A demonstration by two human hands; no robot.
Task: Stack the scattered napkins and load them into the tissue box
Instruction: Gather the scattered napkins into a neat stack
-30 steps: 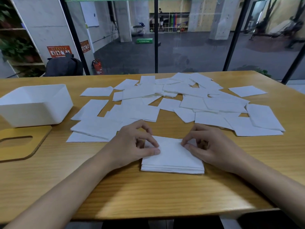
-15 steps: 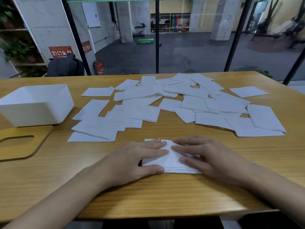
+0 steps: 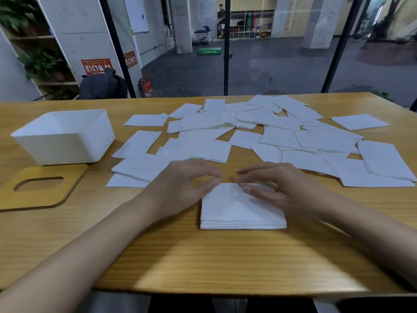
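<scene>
A squared stack of white napkins [image 3: 239, 213] lies on the wooden table [image 3: 203, 263] in front of me. My left hand [image 3: 180, 188] hovers at the stack's far left corner, fingers curled and apart, blurred by motion. My right hand [image 3: 277, 188] rests over the stack's far right part, fingers spread, its fingertips touching the top napkin. Many loose white napkins [image 3: 259, 136] lie scattered and overlapping across the middle and right of the table. The white open tissue box [image 3: 65, 136] stands at the left, with nothing visible inside it.
The box's wooden lid [image 3: 40, 188] with an oval slot lies flat in front of the box. A single napkin [image 3: 358, 121] lies apart at the far right. Behind the table is a glass wall with dark frames; a dark backpack [image 3: 101, 85] sits beyond the far left edge.
Both hands pressed flat on the stack half a second ago; now they have lifted and drawn back to its far edge, uncovering the top napkin.
</scene>
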